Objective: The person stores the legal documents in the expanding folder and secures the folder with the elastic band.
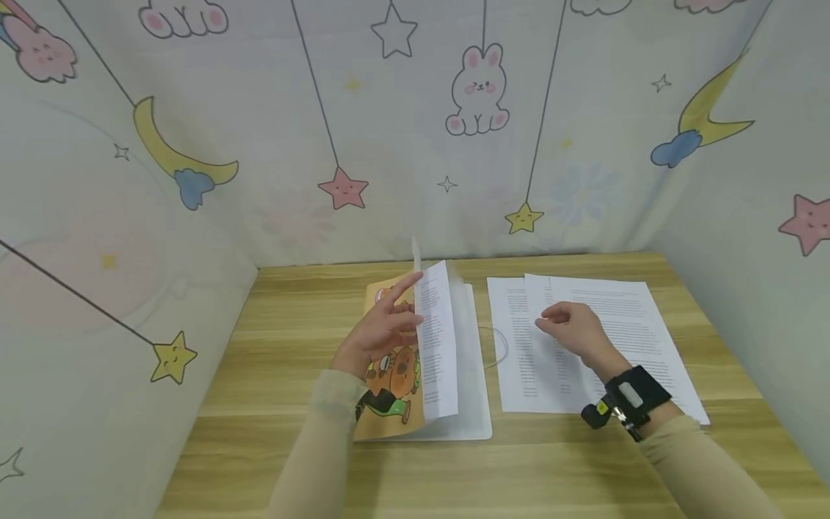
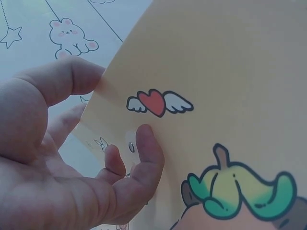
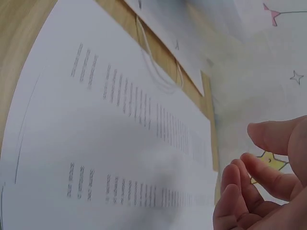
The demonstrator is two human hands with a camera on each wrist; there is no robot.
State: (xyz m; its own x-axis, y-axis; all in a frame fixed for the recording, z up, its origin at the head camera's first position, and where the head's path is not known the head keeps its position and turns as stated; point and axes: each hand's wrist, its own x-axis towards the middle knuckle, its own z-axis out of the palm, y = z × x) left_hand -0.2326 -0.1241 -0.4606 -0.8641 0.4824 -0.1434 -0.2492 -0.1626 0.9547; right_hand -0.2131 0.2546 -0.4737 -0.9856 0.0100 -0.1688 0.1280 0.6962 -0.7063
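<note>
A folder with an orange cartoon cover (image 1: 395, 389) stands partly open in the middle of the table. My left hand (image 1: 382, 328) holds that cover by its raised edge, with fingers lying against the printed outside in the left wrist view. A white sheet with printed text (image 1: 441, 360) stands up along the inside of the cover. Under it shows the pale back part of the folder (image 1: 478, 389). My right hand (image 1: 577, 328) hovers over two overlapping printed sheets (image 1: 622, 317), its fingers loosely bent and nothing between thumb and fingertips (image 3: 232, 191).
A thin white elastic loop (image 1: 502, 349) sticks out from the folder's right side toward the sheets. Bare wood tabletop (image 1: 279, 360) lies left of the folder. Fabric walls (image 1: 415, 130) with cartoon prints close in the table at the back and both sides.
</note>
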